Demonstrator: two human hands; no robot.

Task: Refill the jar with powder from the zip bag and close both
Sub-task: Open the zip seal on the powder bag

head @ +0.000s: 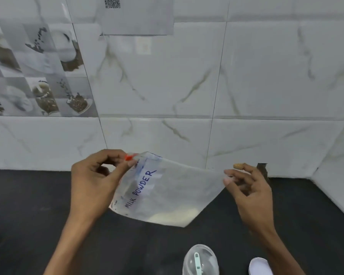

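Note:
A clear zip bag (173, 193) marked "MILK POWDER" hangs in the air above the black counter, turned on its side, with pale powder gathered along its lower edge. My left hand (93, 179) pinches the bag's zip end at the red slider (130, 157). My right hand (248, 187) pinches the opposite corner of the bag between thumb and fingers. Below, at the frame's bottom edge, stands the clear jar (200, 260) with its mouth open and a pale green scoop inside. A white lid (260, 266) lies just to the right of the jar.
The black counter (28, 215) runs across the lower half of the view. White marble-look wall tiles (187, 86) rise behind it and wrap round on the right. A small dark object (263, 169) stands at the wall behind my right hand.

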